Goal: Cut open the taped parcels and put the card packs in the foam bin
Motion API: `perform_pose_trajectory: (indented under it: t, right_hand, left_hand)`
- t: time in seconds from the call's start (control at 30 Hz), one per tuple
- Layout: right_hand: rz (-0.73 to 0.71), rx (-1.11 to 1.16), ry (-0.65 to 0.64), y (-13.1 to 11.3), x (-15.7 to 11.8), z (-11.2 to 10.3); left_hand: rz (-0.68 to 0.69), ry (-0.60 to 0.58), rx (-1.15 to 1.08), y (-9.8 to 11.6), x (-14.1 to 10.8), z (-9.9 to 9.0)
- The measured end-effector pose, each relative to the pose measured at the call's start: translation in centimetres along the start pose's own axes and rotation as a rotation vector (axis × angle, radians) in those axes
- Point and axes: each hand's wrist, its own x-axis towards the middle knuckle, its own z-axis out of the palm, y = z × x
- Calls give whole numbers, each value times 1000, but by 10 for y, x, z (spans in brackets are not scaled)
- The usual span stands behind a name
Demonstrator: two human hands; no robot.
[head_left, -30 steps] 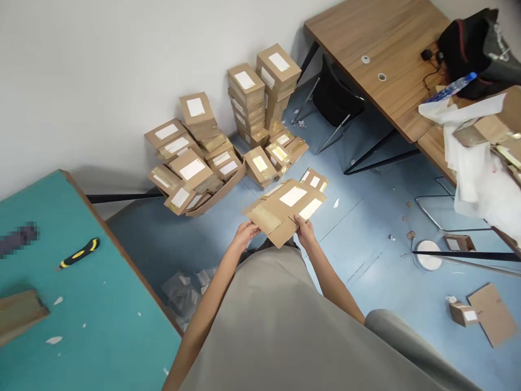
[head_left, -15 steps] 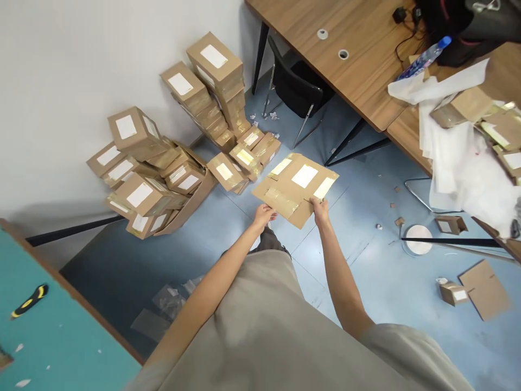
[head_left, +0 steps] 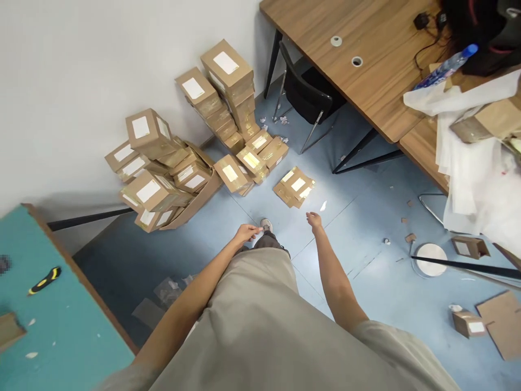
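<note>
A flattened cardboard box [head_left: 294, 187] with white labels and tape is down at floor level, just beyond my hands; whether it lies fully flat I cannot tell. Nothing touches it. My left hand [head_left: 247, 233] hovers in front of my waist, fingers loosely stretched out and holding nothing. To its right, my right hand [head_left: 313, 219] hangs short of the cardboard, empty, its fingers slightly bent. A small white scrap [head_left: 323, 206] shows beside the cardboard. Smaller taped boxes [head_left: 252, 163] stand to the left of it.
Stacked boxes [head_left: 227, 68] stand against the wall, and a large carton [head_left: 195, 206] overflows with more. A black chair [head_left: 306, 98] sits under the wooden desk [head_left: 345, 81]. A utility knife [head_left: 44, 281] lies on the teal table [head_left: 81, 336]. Loose cardboard [head_left: 502, 323] lies at right.
Both hands have let go of the flattened cardboard box, which has dropped away from me to floor level. My left hand has moved slightly left and back. The view has shifted a little.
</note>
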Motion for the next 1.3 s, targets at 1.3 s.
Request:
perform_pose_trajectory:
  t: [1.3]
  right_hand:
    - [-803, -887, -1842, -18, -619, 613]
  left_hand:
    - [482, 1113, -1617, -393, -273, -409]
